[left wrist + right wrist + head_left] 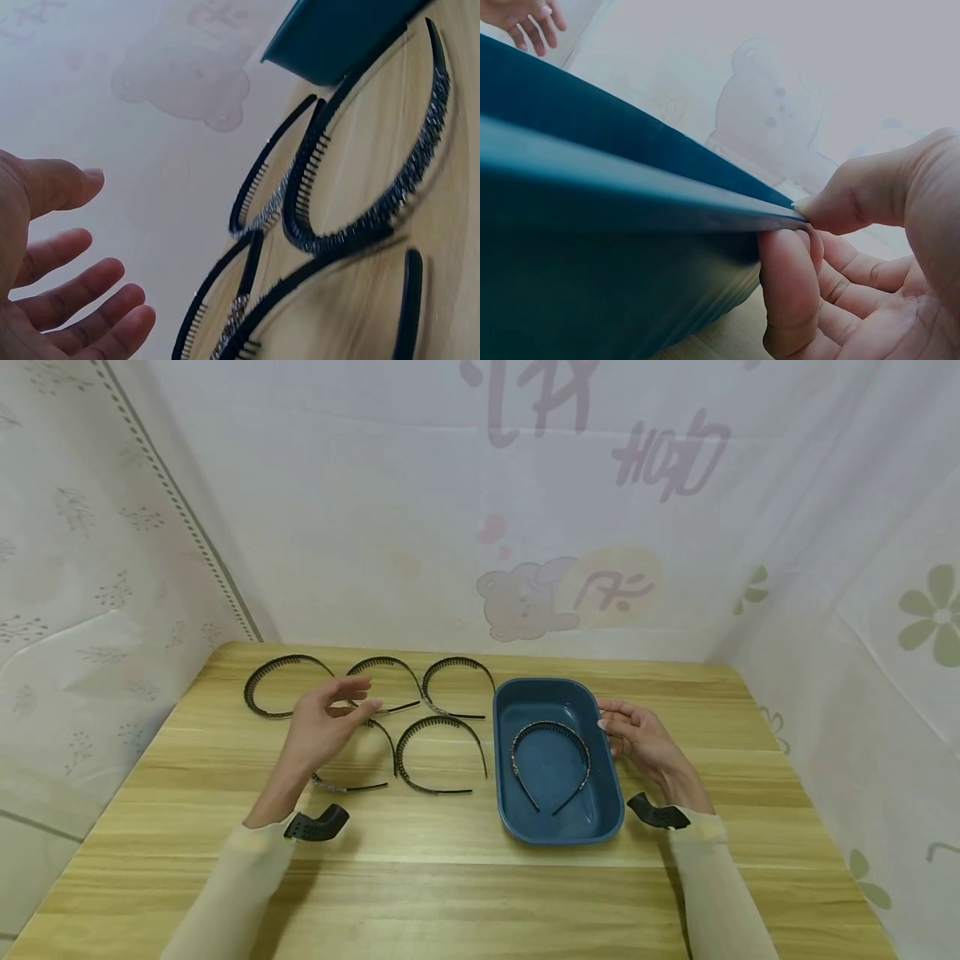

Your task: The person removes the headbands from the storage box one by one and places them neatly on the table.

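Observation:
My right hand (641,739) pinches the right rim of a blue plastic tray (558,831), thumb on top and fingers underneath, as the right wrist view shows. One beaded headband (551,727) lies inside that tray. Above the headbands on the left hovers my left hand (322,722), its fingers relaxed and holding nothing. Below and around it lie a toothed black headband (258,685) at the far left, another (393,664) in the back row, and a third (457,662) nearest the tray. In the front row are a glittery headband (348,787), partly covered by the hand, and another headband (438,722).
Everything rests on a wood-grain table (420,893). A white printed cloth (375,527) hangs along the back and both sides, meeting the table's far edge. Black wrist cameras, such as the left one (318,824), sit over both sleeves.

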